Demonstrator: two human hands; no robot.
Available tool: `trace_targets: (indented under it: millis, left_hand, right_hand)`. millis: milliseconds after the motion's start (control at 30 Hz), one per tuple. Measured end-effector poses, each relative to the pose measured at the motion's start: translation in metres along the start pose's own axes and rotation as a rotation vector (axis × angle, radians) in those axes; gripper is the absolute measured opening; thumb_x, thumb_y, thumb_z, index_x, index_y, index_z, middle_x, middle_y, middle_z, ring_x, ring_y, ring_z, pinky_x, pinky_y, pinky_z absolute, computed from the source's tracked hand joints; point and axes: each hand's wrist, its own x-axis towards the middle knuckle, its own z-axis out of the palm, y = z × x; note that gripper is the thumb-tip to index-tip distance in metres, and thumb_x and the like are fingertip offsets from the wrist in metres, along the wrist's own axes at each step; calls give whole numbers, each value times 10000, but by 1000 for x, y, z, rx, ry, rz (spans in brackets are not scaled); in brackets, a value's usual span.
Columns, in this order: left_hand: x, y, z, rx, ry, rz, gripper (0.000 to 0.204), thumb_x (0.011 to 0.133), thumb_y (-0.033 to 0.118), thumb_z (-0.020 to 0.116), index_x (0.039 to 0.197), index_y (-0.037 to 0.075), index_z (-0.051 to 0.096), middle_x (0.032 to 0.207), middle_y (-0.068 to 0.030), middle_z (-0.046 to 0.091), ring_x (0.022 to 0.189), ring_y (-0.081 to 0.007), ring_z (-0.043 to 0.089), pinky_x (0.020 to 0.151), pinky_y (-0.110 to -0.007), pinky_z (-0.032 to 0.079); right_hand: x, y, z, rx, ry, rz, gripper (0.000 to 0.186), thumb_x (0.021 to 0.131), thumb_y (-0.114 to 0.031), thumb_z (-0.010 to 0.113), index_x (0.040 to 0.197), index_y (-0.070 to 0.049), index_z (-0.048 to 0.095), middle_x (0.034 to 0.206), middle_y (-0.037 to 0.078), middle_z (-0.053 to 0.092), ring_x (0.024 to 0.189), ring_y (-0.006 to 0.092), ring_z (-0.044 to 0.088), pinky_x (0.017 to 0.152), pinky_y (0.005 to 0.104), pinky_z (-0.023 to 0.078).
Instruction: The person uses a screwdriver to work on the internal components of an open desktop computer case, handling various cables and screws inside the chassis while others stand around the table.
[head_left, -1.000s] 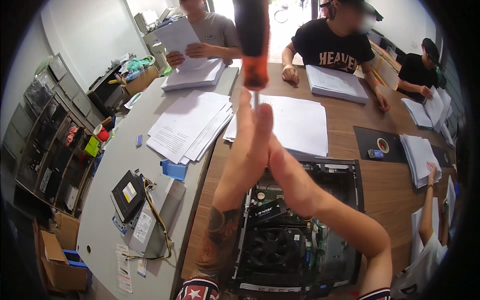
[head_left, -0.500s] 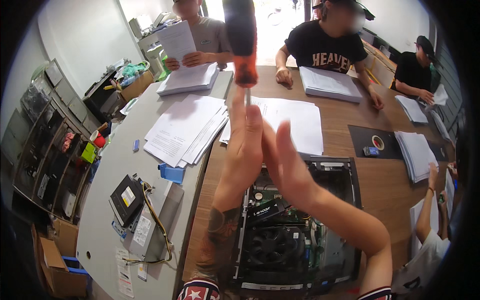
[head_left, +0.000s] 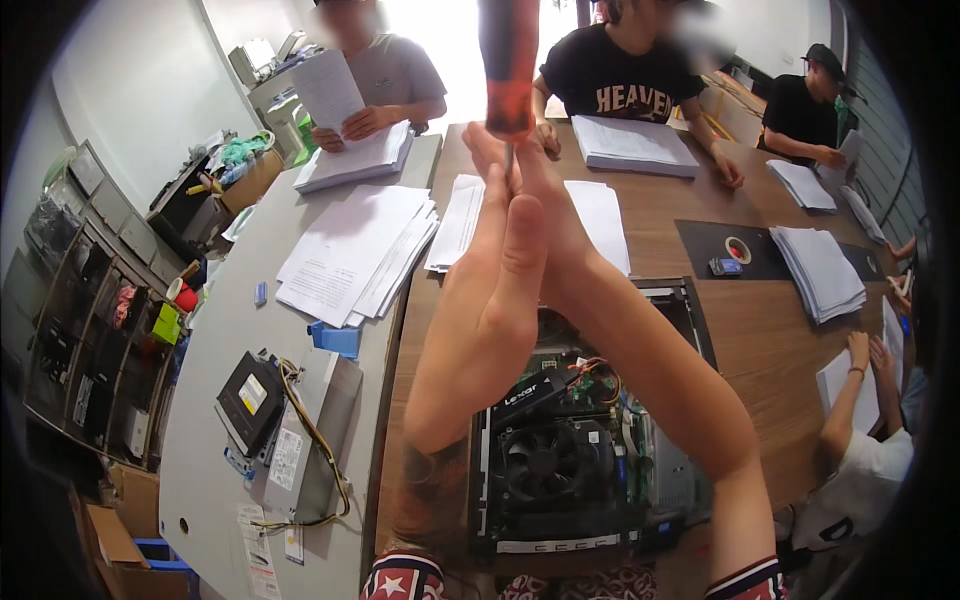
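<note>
A screwdriver (head_left: 508,75) with a black and orange handle stands upright at the top, its handle end cut off by the frame edge. Its metal shaft is clamped between my two flat palms, with the tip hidden. My left hand (head_left: 482,310) presses from the left, thumb up and fingers straight. From the right, my right hand (head_left: 560,225) lies against it, its fingers pointing forward. Below both hands is an opened desktop computer case (head_left: 555,546). Inside it show a black fan (head_left: 545,465), a black drive (head_left: 525,398), coloured wires and a green board.
On the grey table at left lie a metal power supply (head_left: 318,430), an optical drive (head_left: 250,402), a blue plastic piece (head_left: 335,340) and loose papers (head_left: 350,250). Paper stacks (head_left: 635,148) and a tape roll (head_left: 737,250) rest on the brown table. Several people sit around, some handling papers.
My right hand has slid forward along the left, which has drawn back toward me. The screwdriver sits slightly higher and farther right in view. The whole view has shifted a little.
</note>
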Motion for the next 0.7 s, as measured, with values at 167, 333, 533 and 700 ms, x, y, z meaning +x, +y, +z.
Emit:
trace_targets:
  millis: [167,333,533,700]
  left_hand:
    - [-15,14,-4,34,-62,-6,877,1001,622,215,1473,-118,209,1443,-313,383,1382,-366,360,1127,-377,282]
    - [-10,12,2,93,14,78,848,1009,611,203,1483,-91,233,1495,-252,344,1418,-294,310,1164,-370,220]
    - [3,0,11,-118,269,65,859,983,667,250,1495,-23,279,1496,-163,360,1392,-242,324,1143,-332,222]
    - [15,-16,18,-249,191,110,887,973,682,273,1487,-40,276,1503,-170,348,1410,-248,302,1156,-334,202]
  right_hand:
    - [13,6,-7,-47,41,-71,711,1028,-482,250,1529,13,159,1604,138,182,1495,197,117,1188,332,104]
    - [-2,3,13,25,51,-41,659,1037,-486,302,1522,-45,229,1544,114,282,1401,185,283,1151,321,190]
    - [-29,2,33,-25,-58,-39,647,1041,-533,280,1529,-110,230,1445,71,379,1316,175,369,1103,314,284]
    - [-37,1,27,56,47,-28,599,1049,-489,295,1506,-102,268,1420,67,412,1295,156,391,1089,288,299]
